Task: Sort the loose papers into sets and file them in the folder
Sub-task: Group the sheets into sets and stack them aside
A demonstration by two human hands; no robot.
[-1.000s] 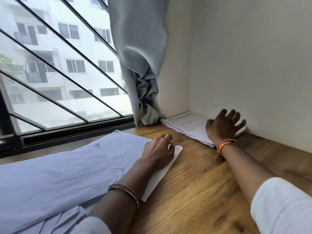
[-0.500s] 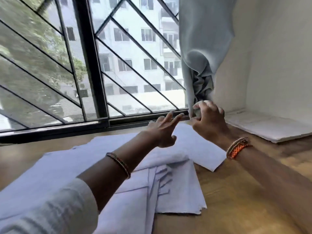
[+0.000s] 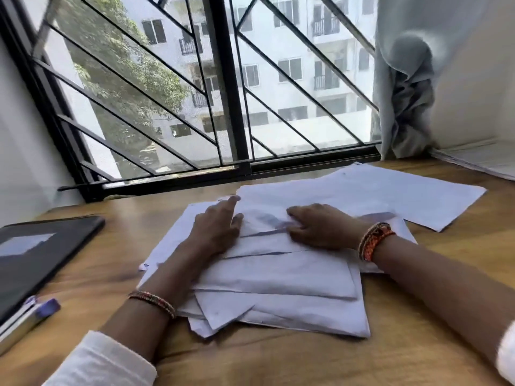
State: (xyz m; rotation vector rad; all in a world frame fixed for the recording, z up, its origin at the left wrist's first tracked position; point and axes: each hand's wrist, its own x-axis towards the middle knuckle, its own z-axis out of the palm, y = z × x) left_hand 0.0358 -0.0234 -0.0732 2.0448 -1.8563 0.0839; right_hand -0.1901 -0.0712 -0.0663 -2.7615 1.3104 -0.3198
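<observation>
A loose heap of white papers (image 3: pixel 281 277) lies spread on the wooden desk (image 3: pixel 418 316) in front of me. My left hand (image 3: pixel 218 228) rests flat on the heap's left part, fingers straight and pointing towards the window. My right hand (image 3: pixel 320 228) lies on the top sheets just to the right, its fingertips pressing a rumpled sheet. A larger sheet (image 3: pixel 390 196) sticks out behind the heap to the right. The black folder (image 3: pixel 41 254) lies closed at the desk's left edge. A second, tidy stack of printed papers (image 3: pixel 485 161) sits in the far right corner.
A window with black bars (image 3: pixel 231 107) runs along the desk's far edge. A grey curtain (image 3: pixel 404 93) hangs at the right against the white wall. A purple-capped object (image 3: pixel 30 316) lies by the folder at the lower left.
My view has swung left from the corner stack to the heap. My right hand left that stack, both hands rose briefly, and both now lie down on the loose papers.
</observation>
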